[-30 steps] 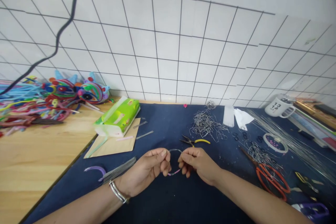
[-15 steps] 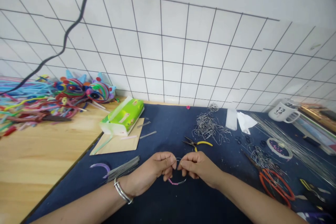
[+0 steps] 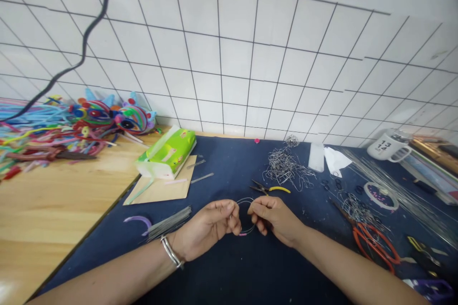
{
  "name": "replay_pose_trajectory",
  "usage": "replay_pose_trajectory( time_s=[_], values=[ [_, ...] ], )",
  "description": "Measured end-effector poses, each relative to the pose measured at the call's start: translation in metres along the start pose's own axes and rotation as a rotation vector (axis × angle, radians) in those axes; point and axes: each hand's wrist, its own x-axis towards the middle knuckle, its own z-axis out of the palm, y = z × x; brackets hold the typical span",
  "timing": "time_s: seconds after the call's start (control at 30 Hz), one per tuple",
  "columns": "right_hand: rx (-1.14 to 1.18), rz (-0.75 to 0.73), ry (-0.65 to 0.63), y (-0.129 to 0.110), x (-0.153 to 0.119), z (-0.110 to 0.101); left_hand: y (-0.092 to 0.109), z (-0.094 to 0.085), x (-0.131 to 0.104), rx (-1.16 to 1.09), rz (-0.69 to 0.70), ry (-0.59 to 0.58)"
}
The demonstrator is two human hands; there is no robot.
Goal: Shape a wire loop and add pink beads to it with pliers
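A thin wire ring (image 3: 245,199) with a short row of pink beads (image 3: 243,234) at its lower edge is held up between my two hands over the dark blue cloth. My left hand (image 3: 216,221), with a silver bangle (image 3: 171,251) at its wrist, pinches the ring's left side. On its right side, the fingers of my right hand (image 3: 272,217) are closed on the wire. Just beyond my hands lie pliers (image 3: 266,189) with yellow handles.
Tangled wire (image 3: 284,167) lies behind the pliers. On the right are orange-handled pliers (image 3: 374,243), a round bead dish (image 3: 381,195), long wires and a mug (image 3: 388,147). Left are a green tissue pack (image 3: 168,152), a wire bundle (image 3: 170,223) and a purple curved piece (image 3: 139,220).
The view has tilted slightly downward. The ring has turned between my fingers: more bare wire shows at its top, and fewer beads are visible below. My hands are slightly farther apart.
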Motion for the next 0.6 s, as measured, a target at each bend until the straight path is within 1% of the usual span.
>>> replay_pose_trajectory(
  time_s=[0.13,0.33,0.5,0.6],
  values=[
    [-0.003,0.013,-0.054,-0.003,-0.001,-0.001,0.004,-0.001,-0.001,0.007,0.004,0.028],
    [0.003,0.003,-0.08,-0.002,-0.002,-0.003,0.014,-0.01,-0.002,0.081,-0.024,0.059],
    [-0.039,0.058,-0.138,-0.006,-0.001,-0.004,0.012,-0.015,-0.001,0.159,-0.038,0.074],
    [-0.057,0.088,-0.132,-0.008,0.0,-0.004,0.009,-0.015,0.0,0.178,-0.053,0.061]
  ],
)
